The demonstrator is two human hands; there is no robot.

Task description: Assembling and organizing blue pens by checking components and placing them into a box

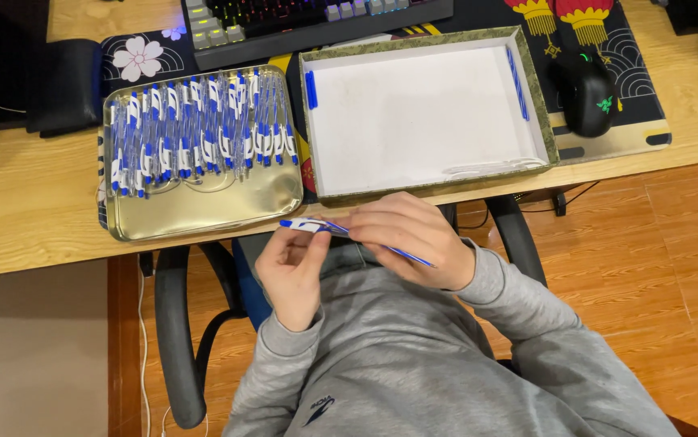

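Both my hands hold one blue and white pen (310,226) just below the desk edge, above my lap. My left hand (291,273) pinches its clear barrel end from below. My right hand (410,239) closes over the thin blue part of the pen, which pokes out past my knuckles. A shiny gold metal tray (203,209) on the desk to the upper left holds several pens of the same kind in a row. A white shallow box (414,113) with a patterned rim sits straight ahead, with a blue pen part along each side wall.
A backlit keyboard (308,20) lies behind the tray and box on a patterned desk mat. A black mouse (588,89) rests to the right of the box. Black chair armrests (175,324) flank my lap over an orange wooden floor.
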